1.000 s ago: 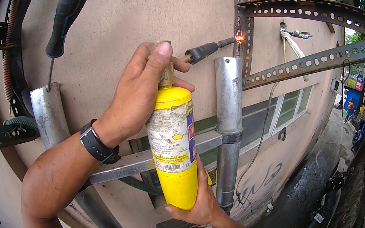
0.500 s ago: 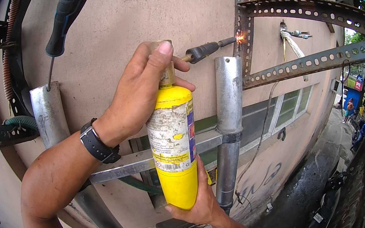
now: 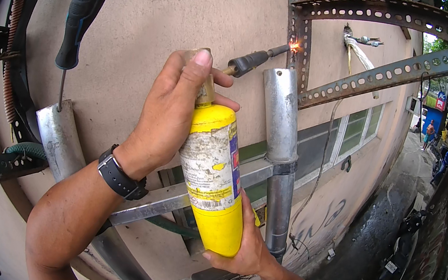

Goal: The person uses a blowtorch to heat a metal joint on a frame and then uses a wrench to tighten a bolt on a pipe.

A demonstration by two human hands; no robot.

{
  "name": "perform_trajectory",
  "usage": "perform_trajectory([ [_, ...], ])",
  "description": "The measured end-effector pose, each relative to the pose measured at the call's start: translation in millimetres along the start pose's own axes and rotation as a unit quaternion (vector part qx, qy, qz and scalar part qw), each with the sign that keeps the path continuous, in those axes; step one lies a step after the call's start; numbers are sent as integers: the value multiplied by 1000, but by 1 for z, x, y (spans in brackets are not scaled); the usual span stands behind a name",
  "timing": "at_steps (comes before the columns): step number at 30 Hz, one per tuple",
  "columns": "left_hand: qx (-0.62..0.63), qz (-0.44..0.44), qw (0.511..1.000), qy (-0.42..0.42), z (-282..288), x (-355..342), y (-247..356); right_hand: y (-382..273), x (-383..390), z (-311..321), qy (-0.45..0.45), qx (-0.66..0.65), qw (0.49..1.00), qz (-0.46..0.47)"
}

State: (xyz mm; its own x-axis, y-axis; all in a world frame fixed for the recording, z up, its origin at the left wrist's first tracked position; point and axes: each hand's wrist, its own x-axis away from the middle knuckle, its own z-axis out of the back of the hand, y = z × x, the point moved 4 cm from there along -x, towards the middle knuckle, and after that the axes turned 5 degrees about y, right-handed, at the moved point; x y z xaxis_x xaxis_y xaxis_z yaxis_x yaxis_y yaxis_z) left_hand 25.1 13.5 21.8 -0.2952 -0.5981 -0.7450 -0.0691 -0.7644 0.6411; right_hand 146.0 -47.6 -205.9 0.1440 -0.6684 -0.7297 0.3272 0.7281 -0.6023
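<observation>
I hold a yellow gas canister (image 3: 207, 225) with a worn white label. My left hand (image 3: 174, 100) wraps round its top and brass valve, thumb up, while my right hand (image 3: 245, 246) grips its lower end. The attached torch nozzle (image 3: 248, 63) points up and right, its tip at a bright orange glow (image 3: 294, 47) on a perforated upright angle bar (image 3: 303, 77). Just below the glow stands a galvanized pipe (image 3: 278, 113) with an open top. At left, a blue-and-black screwdriver (image 3: 83, 24) stands in a second metal pipe (image 3: 60, 137).
Perforated brackets (image 3: 392, 76) jut from the pink wall (image 3: 149, 22), near wrapped lines (image 3: 366, 57) and a window (image 3: 357, 132). A horizontal metal bar (image 3: 155, 205) crosses below. Hoses (image 3: 23, 146) hang at left. Far right, a person (image 3: 429, 134) stands in an alley with parked motorbikes (image 3: 409, 228).
</observation>
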Motion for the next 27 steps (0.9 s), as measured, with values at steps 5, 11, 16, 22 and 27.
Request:
perform_trajectory([
  [5, -2, 0, 1000, 0, 1, 0, 0, 1, 0, 0, 0, -1, 1000, -1],
  [11, -1, 2, 1000, 0, 0, 0, 0, 4, 0, -1, 6, -14, 1000, 5],
  [16, 2, 5, 1000, 3, 1, 0, 1, 5, 1, -1, 12, -11, 1000, 14],
  [22, 29, 7, 1000, 2, 0, 0, 0, 5, 1, 0, 12, -13, 1000, 18],
  [27, 30, 12, 999, 1, 0, 0, -1, 4, 0, 0, 15, -9, 1000, 26],
])
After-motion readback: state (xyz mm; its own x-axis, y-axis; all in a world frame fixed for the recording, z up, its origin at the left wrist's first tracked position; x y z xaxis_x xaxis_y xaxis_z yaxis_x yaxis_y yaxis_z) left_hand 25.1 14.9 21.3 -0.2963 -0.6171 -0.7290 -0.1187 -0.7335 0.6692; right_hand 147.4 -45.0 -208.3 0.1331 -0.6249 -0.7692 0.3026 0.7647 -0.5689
